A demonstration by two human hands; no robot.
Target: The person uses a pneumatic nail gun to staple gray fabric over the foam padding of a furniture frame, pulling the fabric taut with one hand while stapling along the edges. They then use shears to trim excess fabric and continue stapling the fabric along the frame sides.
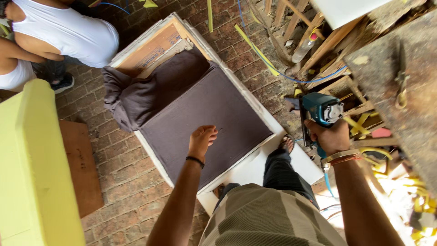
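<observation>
While right hand grips the blue power tool, left hand hangs open, fingers loose, above the dark fabric panel.

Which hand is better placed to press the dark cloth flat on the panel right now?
Probably the left. The left hand is empty, fingers extended over the dark cloth on the white-edged panel. The right hand is off to the side, gripping the blue power tool.
</observation>
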